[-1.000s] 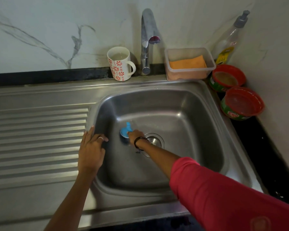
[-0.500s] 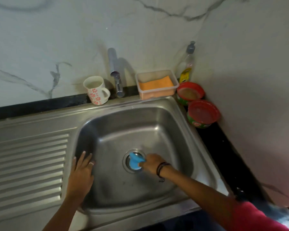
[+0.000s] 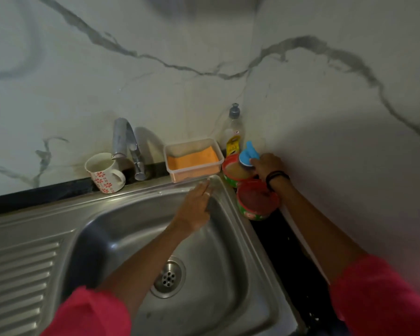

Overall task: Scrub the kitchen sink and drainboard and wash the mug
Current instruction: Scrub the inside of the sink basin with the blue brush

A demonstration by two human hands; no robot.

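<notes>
1. The blue-handled scrubber (image 3: 248,155) sits over the open red soap tub (image 3: 235,171) at the back right corner of the counter. It looks light, with a stiff plastic knob on top and a softer pad below, likely slick once soapy, so the knob is the place to hold it.
2. The right hand (image 3: 267,166) pinches that knob, fingers curled round it.
3. The left hand (image 3: 196,207) lies flat, fingers straight, on the back right rim of the steel sink (image 3: 218,263); it holds nothing.
4. The floral mug (image 3: 105,173) stands on the back ledge under the tap (image 3: 124,139), apparently holding liquid. Ceramic, fairly heavy, breakable and slippery when wet; the handle gives the surest hold.
5. The ribbed drainboard (image 3: 17,275) lies left of the basin: rigid steel.
6. Nearby: a clear box with an orange sponge (image 3: 192,161), a dish-soap bottle (image 3: 233,134) and a second red tub (image 3: 256,202).
</notes>
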